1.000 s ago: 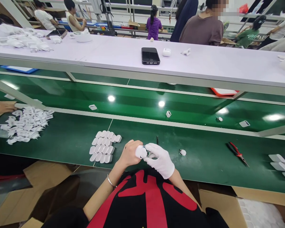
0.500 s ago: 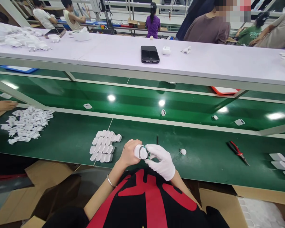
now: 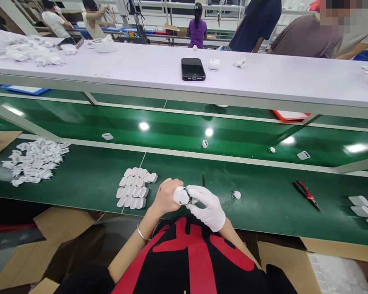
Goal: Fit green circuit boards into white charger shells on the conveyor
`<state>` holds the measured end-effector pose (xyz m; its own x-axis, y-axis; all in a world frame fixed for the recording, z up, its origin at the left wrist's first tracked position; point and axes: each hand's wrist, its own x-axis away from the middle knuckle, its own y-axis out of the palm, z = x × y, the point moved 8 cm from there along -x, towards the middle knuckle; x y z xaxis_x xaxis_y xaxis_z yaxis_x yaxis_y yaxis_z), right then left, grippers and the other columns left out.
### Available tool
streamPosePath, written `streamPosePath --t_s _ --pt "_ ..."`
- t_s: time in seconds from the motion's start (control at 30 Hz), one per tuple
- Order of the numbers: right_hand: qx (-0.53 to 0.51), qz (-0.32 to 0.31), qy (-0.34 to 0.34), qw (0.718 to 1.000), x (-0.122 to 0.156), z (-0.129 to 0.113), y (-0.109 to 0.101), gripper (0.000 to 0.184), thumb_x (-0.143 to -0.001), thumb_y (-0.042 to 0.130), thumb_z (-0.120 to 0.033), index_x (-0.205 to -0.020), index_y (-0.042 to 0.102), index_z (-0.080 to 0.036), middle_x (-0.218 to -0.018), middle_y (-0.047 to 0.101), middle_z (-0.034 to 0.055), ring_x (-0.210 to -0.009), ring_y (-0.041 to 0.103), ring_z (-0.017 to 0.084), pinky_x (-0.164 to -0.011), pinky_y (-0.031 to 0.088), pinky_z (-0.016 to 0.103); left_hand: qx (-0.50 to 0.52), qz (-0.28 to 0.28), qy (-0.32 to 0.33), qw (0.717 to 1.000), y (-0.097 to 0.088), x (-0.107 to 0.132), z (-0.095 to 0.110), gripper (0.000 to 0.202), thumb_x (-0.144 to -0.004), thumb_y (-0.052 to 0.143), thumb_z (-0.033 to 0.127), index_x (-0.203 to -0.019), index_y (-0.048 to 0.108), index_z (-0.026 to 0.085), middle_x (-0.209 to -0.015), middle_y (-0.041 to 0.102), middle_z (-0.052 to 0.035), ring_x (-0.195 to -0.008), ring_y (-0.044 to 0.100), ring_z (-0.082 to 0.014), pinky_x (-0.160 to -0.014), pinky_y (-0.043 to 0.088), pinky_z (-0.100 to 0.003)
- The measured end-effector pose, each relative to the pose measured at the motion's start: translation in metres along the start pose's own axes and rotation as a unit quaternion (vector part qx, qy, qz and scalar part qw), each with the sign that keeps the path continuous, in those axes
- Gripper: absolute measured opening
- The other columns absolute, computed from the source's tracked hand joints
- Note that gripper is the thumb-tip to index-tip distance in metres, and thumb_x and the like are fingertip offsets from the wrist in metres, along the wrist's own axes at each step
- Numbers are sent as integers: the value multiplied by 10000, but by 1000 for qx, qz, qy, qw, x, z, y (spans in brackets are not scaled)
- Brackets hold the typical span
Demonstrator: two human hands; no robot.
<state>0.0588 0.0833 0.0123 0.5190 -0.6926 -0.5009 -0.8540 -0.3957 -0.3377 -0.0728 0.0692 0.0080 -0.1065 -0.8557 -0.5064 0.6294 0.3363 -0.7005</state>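
My bare left hand [image 3: 166, 197] is closed around a small white plastic casing [image 3: 177, 194], its open end facing right. In my white-gloved right hand [image 3: 207, 208], thumb and fingers pinch a small green circuit board [image 3: 190, 197] with a white round part, at the mouth of the casing. The board seems partly inside; fingers hide how deep. Left of my hands, several white casings [image 3: 132, 191] stand in rows on the green bench. A similar circuit board [image 3: 236, 194] lies to the right. A thin dark tool [image 3: 203, 180] lies just beyond my right hand.
Red-handled pliers [image 3: 308, 197] and more white casings [image 3: 362, 206] lie at right. A heap of white plastic parts [image 3: 37, 159] is at left. Behind runs a green belt [image 3: 171, 134] with scattered parts, under a shelf [image 3: 141, 67] carrying a phone [image 3: 193, 69]. Cardboard boxes [image 3: 288, 265] stand below.
The loose parts on the green belt have shifted left. At the far left, a co-worker's hand has gone from view. My hands keep nearly the same place, the board slightly closer to the casing.
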Motion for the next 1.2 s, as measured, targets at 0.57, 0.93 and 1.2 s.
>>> streamPosePath --t_s 0.57,0.93,1.2 --pt "59 -12 18 998 -8 7 14 435 -784 538 -100 -1181 615 -260 -1201 606 67 -959 631 212 -844 562 342 -84 -19 -60 994 -2 -1 -1 172 -611 519 138 -772 520 200 -697 628 -18 -608 552 -182 -619 339 -314" --pt "-36 0 -10 999 -1 -19 -7 646 -777 665 -121 -1348 460 -342 -1310 532 63 -1111 574 230 -836 563 336 43 94 -36 994 -13 2 22 148 -627 539 177 -758 476 202 -622 518 0 -547 424 -153 -582 338 -293" --pt "30 20 -77 996 -7 -40 -7 604 -730 659 -69 -1276 518 -287 -1173 632 63 -984 640 207 -816 573 338 77 75 17 994 -26 -4 33 157 -640 544 193 -781 476 205 -616 523 4 -541 413 -143 -561 337 -285"
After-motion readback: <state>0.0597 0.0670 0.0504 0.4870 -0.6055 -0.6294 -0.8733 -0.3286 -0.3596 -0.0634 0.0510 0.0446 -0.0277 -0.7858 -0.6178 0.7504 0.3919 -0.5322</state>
